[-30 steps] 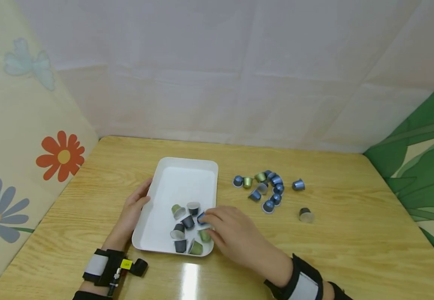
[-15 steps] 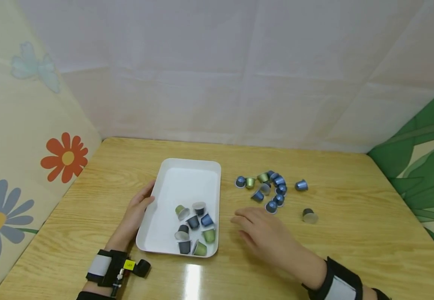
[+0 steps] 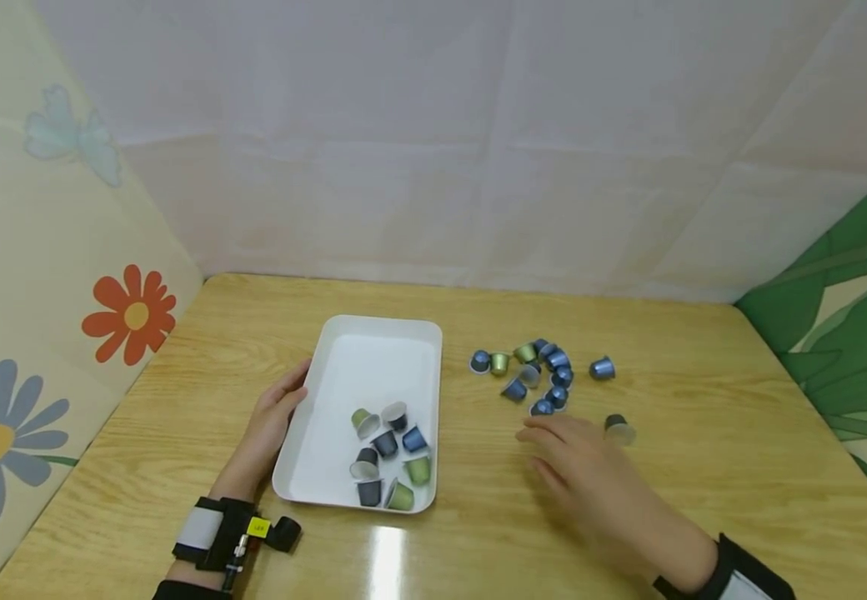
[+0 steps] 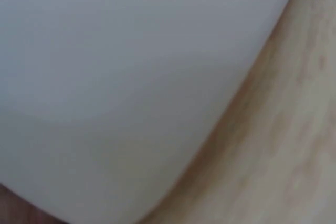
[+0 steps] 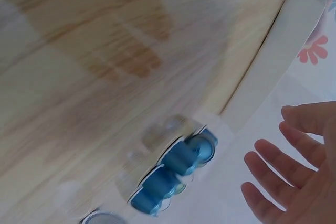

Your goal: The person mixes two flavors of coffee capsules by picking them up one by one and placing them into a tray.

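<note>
A shallow white tray (image 3: 373, 354) lies on the table, with several green, blue and dark grey coffee capsules (image 3: 385, 444) in its near half. My left hand (image 3: 268, 425) holds the tray's left edge, its thumb at the rim; the rest of its fingers are partly hidden. Only the tray's wall and the wood show in the left wrist view. To the right, my right hand (image 3: 587, 467) hovers over the table with fingers loosely spread and nothing in them. Just beyond its fingertips is a curved row of blue capsules (image 3: 557, 377); the right wrist view shows those capsules (image 5: 157, 182) too.
Green capsules (image 3: 499, 363) and a few others lie left of the row. A single blue capsule (image 3: 602, 367) and a dark capsule (image 3: 618, 429) lie apart on the right. A white cloth (image 3: 433, 167) rises behind the table (image 3: 674, 367).
The right hand has let go of a blue capsule in the tray and moved right, toward the capsules on the table. The left hand stays at the tray's edge.
</note>
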### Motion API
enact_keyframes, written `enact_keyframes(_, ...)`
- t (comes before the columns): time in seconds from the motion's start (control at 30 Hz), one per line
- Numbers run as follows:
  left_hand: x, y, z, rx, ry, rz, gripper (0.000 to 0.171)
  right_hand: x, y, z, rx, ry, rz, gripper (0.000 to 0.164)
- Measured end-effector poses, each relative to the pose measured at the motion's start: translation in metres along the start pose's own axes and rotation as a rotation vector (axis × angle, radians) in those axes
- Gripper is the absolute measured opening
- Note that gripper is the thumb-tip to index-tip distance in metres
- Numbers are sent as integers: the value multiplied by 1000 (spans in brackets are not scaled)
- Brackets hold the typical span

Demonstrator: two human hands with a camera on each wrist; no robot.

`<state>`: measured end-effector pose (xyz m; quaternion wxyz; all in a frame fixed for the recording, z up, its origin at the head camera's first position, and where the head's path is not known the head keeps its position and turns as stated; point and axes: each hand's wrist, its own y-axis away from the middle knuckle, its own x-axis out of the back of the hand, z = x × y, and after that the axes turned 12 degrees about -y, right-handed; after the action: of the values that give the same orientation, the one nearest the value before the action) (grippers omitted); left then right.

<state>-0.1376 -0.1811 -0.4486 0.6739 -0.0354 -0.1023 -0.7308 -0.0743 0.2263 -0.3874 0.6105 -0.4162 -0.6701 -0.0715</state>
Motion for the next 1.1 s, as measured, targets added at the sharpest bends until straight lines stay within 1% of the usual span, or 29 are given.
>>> enact_keyframes(0.17,0,-1,-1,-6,13,-1,50,9,9,7,-15,2,2,26)
enact_keyframes(0.23,-1,-2,-1,-2,18,-4,50,12,12,9,-23,11,7,30)
enact_keyframes(0.33,0,-1,0,-5,16,-3,50,16,16,15,-31,28,14,55)
enact_keyframes(0.37,1,-1,1,-6,13,-1,50,18,17,17,-38,31,13,54)
enact_keyframes(0.47,3,-1,1,-7,6,5,51,23,20,25,-80,52,-2,30)
enact_keyframes(0.5,3,-1,1,-4,3,4,51,25,21,27,-100,59,-8,28)
enact_keyframes(0.57,3,0,1,-3,1,-3,51,28,25,32,-146,66,-18,40)
enact_keyframes(0.63,2,0,1,-2,3,-8,51,30,29,37,-180,71,-18,42)
enact_keyframes(0.83,1,1,0,-7,17,-16,51,33,37,50,-222,55,-7,42)
enact_keyframes(1.0,1,0,-1,-9,7,-28,51,36,43,62,-280,48,-42,42)
enact_keyframes(1.1,3,-1,0,-21,2,-27,51,38,46,70,-315,18,-70,41)
